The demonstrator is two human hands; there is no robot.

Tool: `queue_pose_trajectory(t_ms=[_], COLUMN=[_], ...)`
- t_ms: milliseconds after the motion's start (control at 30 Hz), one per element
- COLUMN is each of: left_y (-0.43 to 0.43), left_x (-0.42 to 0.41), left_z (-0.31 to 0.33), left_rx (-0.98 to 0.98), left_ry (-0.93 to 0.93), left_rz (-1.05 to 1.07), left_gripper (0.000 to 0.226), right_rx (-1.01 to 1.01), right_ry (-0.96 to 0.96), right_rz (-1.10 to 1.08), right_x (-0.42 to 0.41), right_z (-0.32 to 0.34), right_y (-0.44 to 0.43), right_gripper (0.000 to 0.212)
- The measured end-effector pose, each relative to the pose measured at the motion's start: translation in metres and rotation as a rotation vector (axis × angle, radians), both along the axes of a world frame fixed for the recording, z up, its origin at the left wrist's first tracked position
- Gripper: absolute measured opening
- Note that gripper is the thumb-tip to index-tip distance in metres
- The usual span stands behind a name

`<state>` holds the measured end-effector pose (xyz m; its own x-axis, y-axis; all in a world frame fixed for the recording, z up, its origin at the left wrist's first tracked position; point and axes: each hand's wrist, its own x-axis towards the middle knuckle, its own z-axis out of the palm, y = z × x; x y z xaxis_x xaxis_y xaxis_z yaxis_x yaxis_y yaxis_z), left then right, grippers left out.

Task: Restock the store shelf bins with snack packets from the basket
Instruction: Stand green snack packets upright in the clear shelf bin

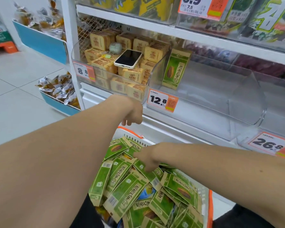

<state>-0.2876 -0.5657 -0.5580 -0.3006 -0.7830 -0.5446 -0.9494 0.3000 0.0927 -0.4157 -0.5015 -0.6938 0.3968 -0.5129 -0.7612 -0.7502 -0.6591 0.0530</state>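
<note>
A white basket with an orange rim (210,204) sits low in front of me, heaped with green sunflower-seed packets (125,193). My right hand (147,159) reaches into the heap from the right, its fingers spread and touching the top packets. My left hand (133,113) hangs over the basket's far rim with loosely curled fingers and holds nothing. On the shelf, the clear bin (204,102) behind the 12.8 price tag (161,100) holds one upright green packet (175,69) against its left wall.
The bin to the left holds tan snack packs (133,74), with a phone (128,59) and a small round pouch (115,47) lying on top. Blue side bins with wrapped snacks (59,89) hang at the shelf's left end. A 26.8 tag (270,143) marks a lower bin.
</note>
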Motion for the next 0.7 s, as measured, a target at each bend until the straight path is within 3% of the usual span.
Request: queue_pose_trajectory(t_ms=[167, 267, 367, 567, 700], left_y=[-0.006, -0.008, -0.007, -0.006, 0.001], left_x=[-0.018, -0.028, -0.033, -0.028, -0.024], left_z=[-0.002, -0.001, 0.0, 0.002, 0.01], left_rx=[0.001, 0.006, 0.024, 0.049, 0.074], left_ry=[-0.008, -0.01, -0.021, -0.028, -0.039], left_rz=[-0.012, -0.038, -0.048, -0.013, -0.006], left_gripper=[0.034, 0.034, 0.034, 0.037, 0.041], right_rx=[0.095, -0.016, -0.152, -0.182, -0.133], right_ry=[0.034, 0.027, -0.041, -0.245, -0.407], right_rz=[-0.16, -0.163, -0.168, -0.283, -0.529], right_x=[0.009, 0.009, 0.005, 0.001, -0.007], right_z=[-0.022, -0.031, -0.032, -0.023, -0.004], right_y=[0.016, 0.019, 0.023, 0.018, 0.004], right_gripper=[0.092, 0.088, 0.086, 0.093, 0.082])
